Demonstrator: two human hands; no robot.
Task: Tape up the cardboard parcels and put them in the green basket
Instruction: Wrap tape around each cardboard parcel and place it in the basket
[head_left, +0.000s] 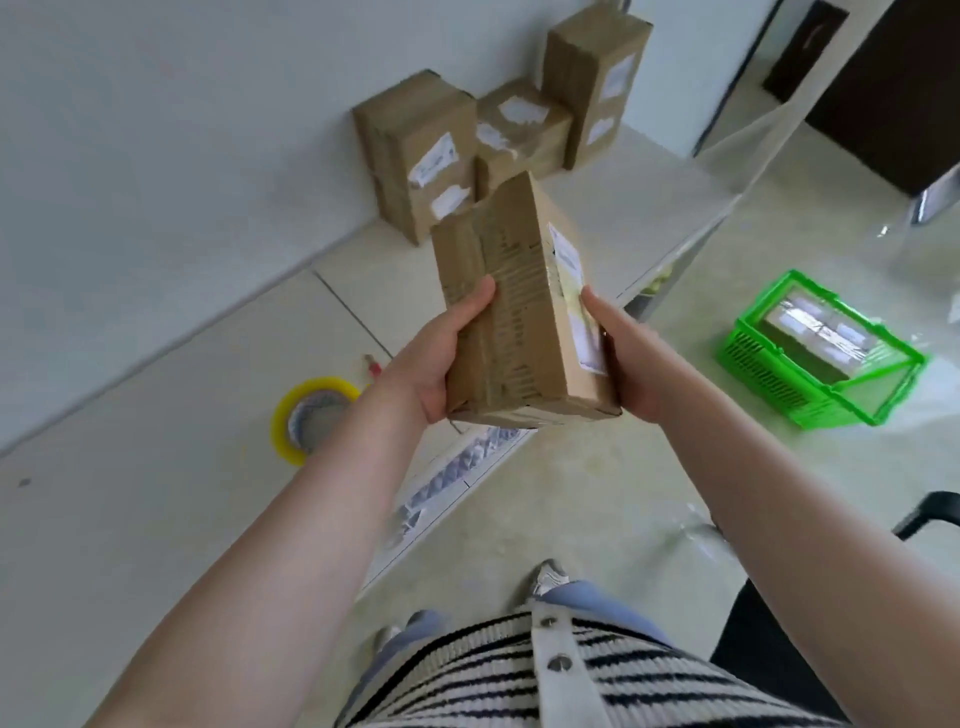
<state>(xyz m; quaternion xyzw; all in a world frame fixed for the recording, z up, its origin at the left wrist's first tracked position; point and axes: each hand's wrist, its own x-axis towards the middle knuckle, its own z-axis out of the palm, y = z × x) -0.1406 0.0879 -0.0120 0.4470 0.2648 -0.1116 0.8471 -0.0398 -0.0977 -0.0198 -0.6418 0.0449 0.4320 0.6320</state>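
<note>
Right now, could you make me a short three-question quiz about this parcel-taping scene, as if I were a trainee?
1. True or false: both hands hold the brown cardboard parcel off the white table.
2. Where is the yellow roll of clear tape?
A. in the green plastic basket
B. lying on the table
C. in the left hand
3. Fill in: the green basket stands on the ____ and already holds at least one parcel.

Key
1. True: the left hand grips one side, and the right hand the labelled side.
2. B
3. floor
</note>
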